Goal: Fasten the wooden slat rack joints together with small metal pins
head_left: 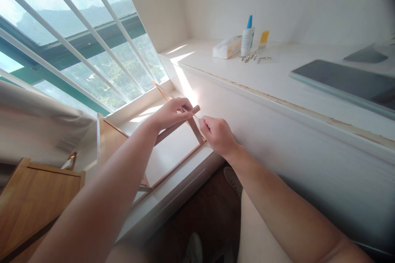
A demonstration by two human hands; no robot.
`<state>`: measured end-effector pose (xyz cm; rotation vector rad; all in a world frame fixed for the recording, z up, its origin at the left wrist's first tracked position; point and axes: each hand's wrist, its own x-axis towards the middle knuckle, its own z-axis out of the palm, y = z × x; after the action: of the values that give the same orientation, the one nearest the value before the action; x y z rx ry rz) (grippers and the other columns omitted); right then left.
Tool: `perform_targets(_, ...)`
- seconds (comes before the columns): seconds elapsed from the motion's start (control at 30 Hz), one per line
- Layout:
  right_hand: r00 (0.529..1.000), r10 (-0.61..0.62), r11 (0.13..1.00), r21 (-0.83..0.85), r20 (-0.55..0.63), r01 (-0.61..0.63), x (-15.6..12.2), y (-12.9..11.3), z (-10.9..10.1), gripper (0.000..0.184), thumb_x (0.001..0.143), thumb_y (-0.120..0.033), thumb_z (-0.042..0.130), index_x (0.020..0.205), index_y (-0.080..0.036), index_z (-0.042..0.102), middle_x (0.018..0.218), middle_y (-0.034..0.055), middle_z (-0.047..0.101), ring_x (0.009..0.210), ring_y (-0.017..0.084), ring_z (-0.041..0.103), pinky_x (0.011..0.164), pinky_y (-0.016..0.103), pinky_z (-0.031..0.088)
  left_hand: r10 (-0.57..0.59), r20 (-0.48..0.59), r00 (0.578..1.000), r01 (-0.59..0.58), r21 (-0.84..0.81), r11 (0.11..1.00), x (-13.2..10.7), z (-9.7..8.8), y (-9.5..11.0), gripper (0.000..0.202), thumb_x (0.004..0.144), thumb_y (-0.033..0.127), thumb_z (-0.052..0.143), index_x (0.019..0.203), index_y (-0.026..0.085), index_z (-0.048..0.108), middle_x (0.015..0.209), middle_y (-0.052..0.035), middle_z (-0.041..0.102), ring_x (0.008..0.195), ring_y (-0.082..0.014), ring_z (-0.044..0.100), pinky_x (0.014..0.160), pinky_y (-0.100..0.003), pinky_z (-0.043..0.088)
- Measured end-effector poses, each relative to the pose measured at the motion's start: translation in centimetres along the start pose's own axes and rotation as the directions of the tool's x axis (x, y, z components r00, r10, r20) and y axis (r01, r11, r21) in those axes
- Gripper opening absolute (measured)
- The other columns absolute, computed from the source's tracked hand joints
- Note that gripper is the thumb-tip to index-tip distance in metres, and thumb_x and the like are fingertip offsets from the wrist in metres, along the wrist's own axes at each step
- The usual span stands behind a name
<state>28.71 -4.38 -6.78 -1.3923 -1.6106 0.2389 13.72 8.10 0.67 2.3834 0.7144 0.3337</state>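
Bottle (pixel 246 42), screws (pixel 248 56) and phone (pixel 345 80) lie on the ledge (pixel 277 65), whose front flanks the wooden frame (pixel 170 132) on the sill (pixel 173 160). The left hand (pixel 174 113) closes about the frame's upper bar; the right hand (pixel 218 134), fingers curled tight, pinches a thin rod (pixel 196 117) at that bar.

My camera sits on my head, looking forward and down at my left hand (pixel 172 114) and right hand (pixel 219 134), quite near, with the window (pixel 106 33) farther off
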Motion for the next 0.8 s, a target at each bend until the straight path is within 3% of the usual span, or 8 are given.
perform_targets(0.27,1.000,0.012,1.000,0.022,-0.013,-0.012,0.1,0.1,-0.1,0.034,0.096,-0.031,0.038,0.063,-0.020,0.036,0.054,-0.0031,0.039,0.053,0.010,0.038,0.057,0.027,0.026,-0.017,-0.007,1.000,0.017,0.002,1.000,0.0,0.0,0.2,0.022,0.080,0.038,0.059,0.085,0.017,0.061,0.085,-0.0024,0.062,0.083,-0.0168,0.059,0.081,-0.033,0.048)
perform_targets(0.6,0.986,0.163,0.928,0.345,-0.025,-0.144,-0.4,-0.6,0.9,0.043,0.097,-0.038,0.038,0.057,-0.020,0.036,0.050,-0.0041,0.038,0.050,0.010,0.038,0.054,0.027,0.029,-0.037,-0.014,0.999,0.037,0.003,0.999,0.0,0.0,0.6,0.022,0.079,0.038,0.060,0.085,0.017,0.062,0.086,-0.0033,0.064,0.085,-0.0177,0.060,0.082,-0.034,0.047)
perform_targets(0.7,0.971,0.240,0.849,0.484,0.008,-0.213,-0.7,-0.9,1.6,0.046,0.096,-0.043,0.039,0.057,-0.020,0.039,0.047,-0.0042,0.039,0.047,0.009,0.038,0.051,0.026,0.030,-0.042,-0.009,0.999,0.042,0.007,0.999,0.0,-0.1,0.6,0.022,0.079,0.038,0.060,0.085,0.017,0.062,0.086,-0.0033,0.064,0.085,-0.0179,0.060,0.081,-0.033,0.047)
perform_targets(0.8,0.938,0.337,0.658,0.691,0.085,-0.299,-0.8,-1.2,2.4,0.047,0.095,-0.048,0.039,0.057,-0.021,0.039,0.045,-0.0055,0.037,0.041,0.008,0.037,0.045,0.025,0.030,-0.045,-0.011,0.999,0.045,0.014,0.999,0.0,-0.1,0.6,0.023,0.079,0.039,0.060,0.086,0.017,0.062,0.087,-0.0033,0.065,0.085,-0.0179,0.060,0.081,-0.033,0.047)
